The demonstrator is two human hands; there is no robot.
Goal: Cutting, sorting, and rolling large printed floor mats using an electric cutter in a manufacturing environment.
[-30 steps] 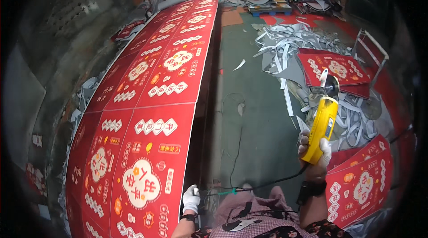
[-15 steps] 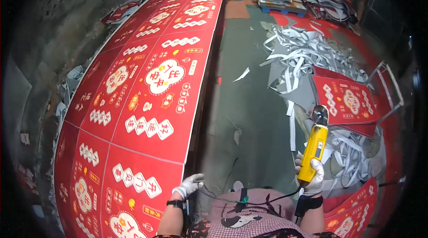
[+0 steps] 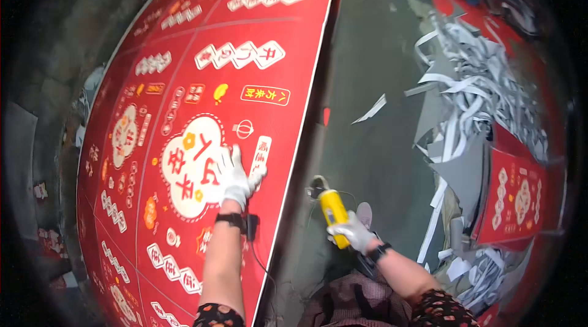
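A wide red sheet (image 3: 236, 121) of printed mats with white and gold designs covers the long table on my left. My left hand (image 3: 236, 181), in a white glove, lies on it with fingers spread, over the edge of a white flower-shaped print. A dark cord hangs down from near that wrist. My right hand (image 3: 355, 233), also gloved, is wrapped round the yellow body of a handheld electric rotary cutter (image 3: 332, 209). The cutter is off the table's right edge, above the floor, its metal head pointing forward and slightly left, apart from the sheet.
Grey-white offcut strips (image 3: 471, 82) lie heaped on the floor at the right. Beside them is a stack of cut red mats (image 3: 514, 195). The dark green floor (image 3: 367, 51) runs along the table edge, with one pale scrap (image 3: 371, 109) on it.
My left hand has moved forward from beside the table edge onto the red sheet. My right hand has brought the cutter leftward from near the offcut heap to near the table. The view has shifted closer.
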